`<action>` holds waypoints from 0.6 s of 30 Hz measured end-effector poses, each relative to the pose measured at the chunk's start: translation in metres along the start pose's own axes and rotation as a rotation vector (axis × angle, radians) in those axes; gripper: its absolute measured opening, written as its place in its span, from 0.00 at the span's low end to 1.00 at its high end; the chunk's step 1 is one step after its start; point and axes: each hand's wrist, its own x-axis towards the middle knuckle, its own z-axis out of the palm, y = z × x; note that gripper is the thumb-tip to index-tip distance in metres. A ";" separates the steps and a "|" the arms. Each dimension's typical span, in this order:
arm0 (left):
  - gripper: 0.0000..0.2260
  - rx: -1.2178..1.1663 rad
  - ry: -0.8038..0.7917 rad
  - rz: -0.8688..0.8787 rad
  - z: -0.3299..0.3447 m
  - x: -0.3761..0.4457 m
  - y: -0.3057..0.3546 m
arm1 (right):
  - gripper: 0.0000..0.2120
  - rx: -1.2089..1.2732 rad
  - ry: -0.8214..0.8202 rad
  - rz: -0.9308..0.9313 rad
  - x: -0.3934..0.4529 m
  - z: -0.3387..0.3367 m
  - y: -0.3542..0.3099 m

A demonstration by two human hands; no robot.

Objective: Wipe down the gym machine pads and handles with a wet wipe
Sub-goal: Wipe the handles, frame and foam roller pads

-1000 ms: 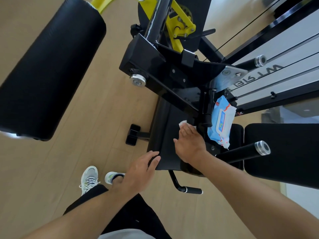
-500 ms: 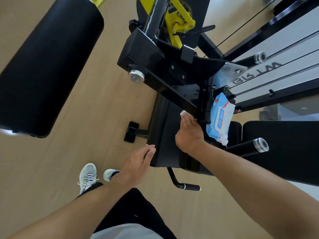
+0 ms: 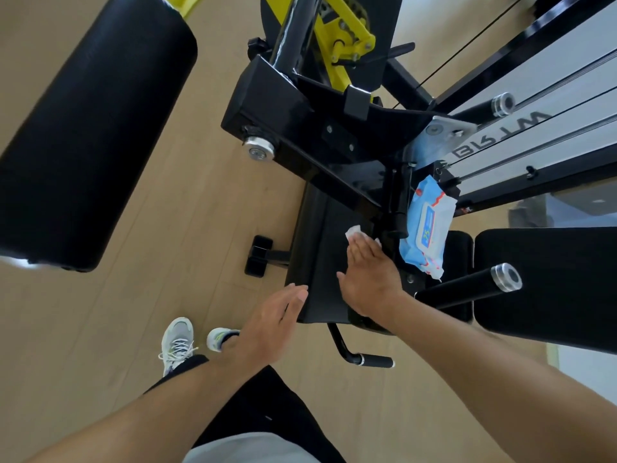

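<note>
Your right hand (image 3: 369,279): flat, fingers straight, pressing a white wet wipe (image 3: 354,232) onto the black seat pad (image 3: 320,248); the wipe shows past your fingertips. Your left hand (image 3: 270,317): open, fingers relaxed, at the pad's near left edge. Blue wipes pack (image 3: 427,228): just right of your right hand, leaning against the black frame (image 3: 300,128). Black handle (image 3: 467,287): right of the pack. Roller pad (image 3: 90,135): well apart, far left.

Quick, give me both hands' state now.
Left hand: open, fingers straight at the pad edge.
Right hand: open, pressing the wipe flat on the pad.
</note>
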 end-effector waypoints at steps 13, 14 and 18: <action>0.26 0.123 0.134 0.372 -0.038 -0.008 0.068 | 0.16 0.436 -0.110 -0.343 -0.088 -0.018 0.004; 0.24 0.099 0.156 0.449 -0.044 -0.006 0.082 | 0.15 0.581 -0.139 -0.359 -0.096 -0.035 0.013; 0.19 -0.032 0.280 0.810 -0.069 0.010 0.168 | 0.12 0.978 -0.141 -0.417 -0.132 -0.115 0.074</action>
